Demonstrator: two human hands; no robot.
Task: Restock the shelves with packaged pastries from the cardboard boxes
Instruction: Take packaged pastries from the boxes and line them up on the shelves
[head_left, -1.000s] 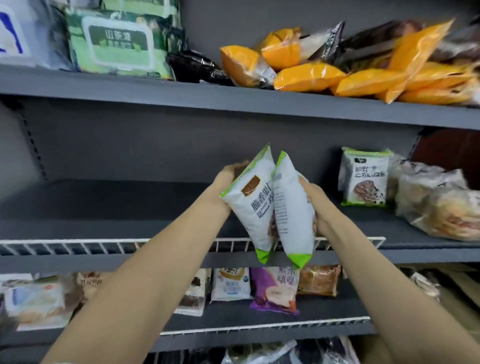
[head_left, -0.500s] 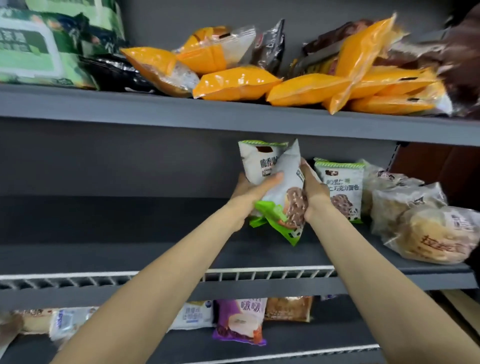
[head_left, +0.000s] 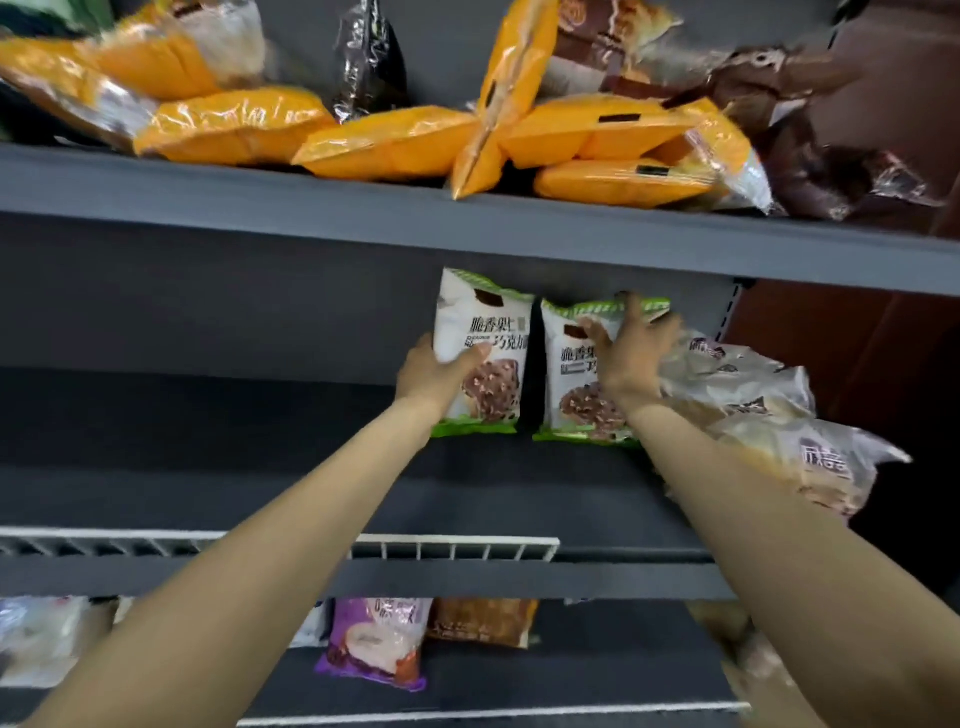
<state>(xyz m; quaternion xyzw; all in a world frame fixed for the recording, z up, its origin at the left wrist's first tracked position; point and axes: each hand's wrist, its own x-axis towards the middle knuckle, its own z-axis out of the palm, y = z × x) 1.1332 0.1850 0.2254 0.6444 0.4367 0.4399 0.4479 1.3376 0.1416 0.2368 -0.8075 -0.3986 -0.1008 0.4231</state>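
Two white-and-green pastry packs stand upright, side by side, at the back of the grey middle shelf (head_left: 234, 467). My left hand (head_left: 431, 374) grips the left pack (head_left: 491, 332) by its left edge, thumb across the front. My right hand (head_left: 634, 358) lies on the front of the right pack (head_left: 571, 395) with its fingers spread. The green top edge of a third like pack (head_left: 655, 304) shows behind that hand. No cardboard box is in view.
Clear-wrapped bread packs (head_left: 753, 410) are piled just right of my right hand. Orange packs (head_left: 384, 140) and brown packs (head_left: 810, 156) fill the top shelf. A white wire rail (head_left: 452, 548) lines the middle shelf's front. A purple pack (head_left: 379, 644) lies on the shelf below.
Both hands have moved deeper into the middle shelf. The two packs, held together and tilted before, now stand apart and upright against the back.
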